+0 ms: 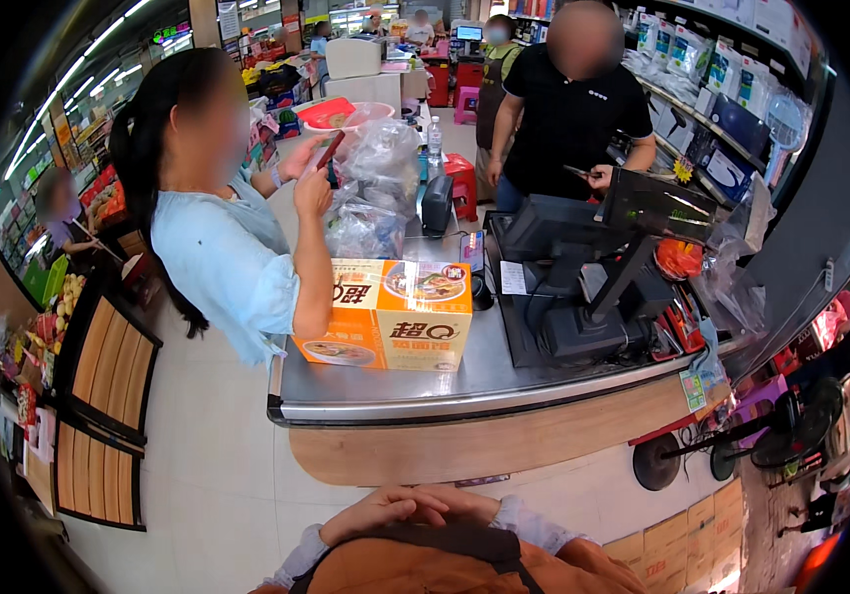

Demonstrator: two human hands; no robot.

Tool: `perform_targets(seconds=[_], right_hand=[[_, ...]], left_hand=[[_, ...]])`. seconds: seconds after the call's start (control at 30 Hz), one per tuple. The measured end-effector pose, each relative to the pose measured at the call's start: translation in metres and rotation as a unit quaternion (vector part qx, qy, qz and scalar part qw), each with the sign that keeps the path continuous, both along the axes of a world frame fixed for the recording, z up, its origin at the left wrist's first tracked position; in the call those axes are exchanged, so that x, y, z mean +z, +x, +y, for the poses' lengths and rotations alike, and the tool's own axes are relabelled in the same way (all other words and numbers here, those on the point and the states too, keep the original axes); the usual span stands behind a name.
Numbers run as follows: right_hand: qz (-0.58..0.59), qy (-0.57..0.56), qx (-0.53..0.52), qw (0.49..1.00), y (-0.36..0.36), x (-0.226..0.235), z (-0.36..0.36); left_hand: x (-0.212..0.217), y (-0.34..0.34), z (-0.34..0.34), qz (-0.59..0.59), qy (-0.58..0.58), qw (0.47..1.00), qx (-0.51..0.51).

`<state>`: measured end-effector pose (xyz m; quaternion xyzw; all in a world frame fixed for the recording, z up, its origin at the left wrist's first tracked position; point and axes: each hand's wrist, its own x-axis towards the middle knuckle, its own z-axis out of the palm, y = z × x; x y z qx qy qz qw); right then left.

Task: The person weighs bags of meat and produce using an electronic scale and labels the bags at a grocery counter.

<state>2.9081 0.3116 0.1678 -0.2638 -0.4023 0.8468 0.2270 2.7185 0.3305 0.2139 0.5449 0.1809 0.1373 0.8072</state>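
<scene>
My left hand (381, 509) and my right hand (464, 502) rest together in front of my body, at the lower edge of the view. The fingers overlap loosely and lie fairly flat; some right fingertips are hidden behind the left hand. Neither hand holds anything visible. Beyond them stands a metal-topped checkout counter (385, 386), apart from my hands. On its near left part sits an orange and white noodle carton (425, 332). A person in a light blue top (222, 238) leans an arm against the carton and holds a phone (327, 150).
A person in a black shirt (573, 99) stands behind the counter near a checkout screen (553, 228). Clear plastic bags (370, 178) and a water bottle (435, 136) stand on the counter. Wooden-slatted racks (108, 366) are left; a black fan (811, 416) and flattened cardboard (682, 544) lie right.
</scene>
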Motion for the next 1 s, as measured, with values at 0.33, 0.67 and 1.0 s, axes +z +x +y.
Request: perform_targets(seconds=[0.33, 0.67, 1.0], right_hand=[[0.015, 0.011, 0.060, 0.998, -0.022, -0.008, 0.005], [-0.007, -0.029, 0.138, 0.990, -0.059, -0.048, 0.019], [0.008, -0.074, 0.125, 0.989, -0.065, -0.037, 0.016]], left_hand=[[-0.001, -0.024, -0.012, 0.026, 0.000, 0.999, 0.048], [0.005, -0.051, -0.020, -0.023, -0.008, 0.995, 0.100], [0.007, -0.059, -0.025, -0.026, -0.038, 0.992, 0.119]])
